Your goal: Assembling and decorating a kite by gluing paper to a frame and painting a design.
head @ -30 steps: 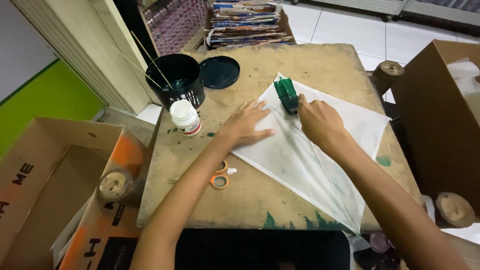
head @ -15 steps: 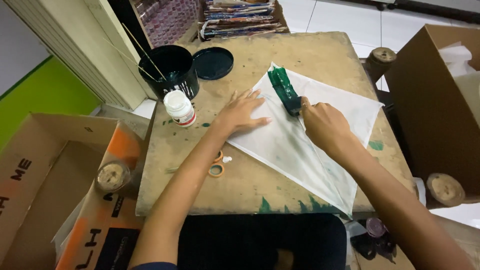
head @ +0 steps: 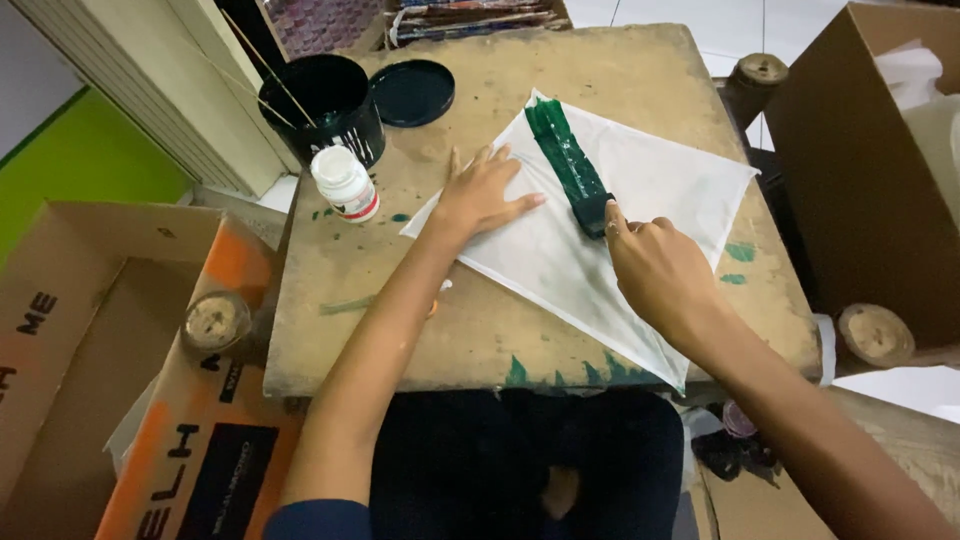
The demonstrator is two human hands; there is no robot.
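A white diamond-shaped sheet [head: 660, 190] lies on a worn wooden table [head: 600, 70]. A dark green paint stripe [head: 560, 150] runs from its far corner toward the middle. My right hand [head: 660, 275] grips a small dark sponge applicator [head: 593, 213] at the near end of that stripe. My left hand [head: 485, 190] lies flat with spread fingers on the sheet's left corner, pinning it down.
A black paint pot [head: 325, 100] with thin sticks, its round lid [head: 412, 92] and a white bottle [head: 345, 183] stand at the table's far left. Cardboard boxes flank the table at the left [head: 90, 330] and right [head: 850, 170]. Green paint marks dot the table's near edge.
My right hand has dragged the applicator toward me along the sheet, and the green stripe has grown longer. My left hand has stayed pressed on the sheet.
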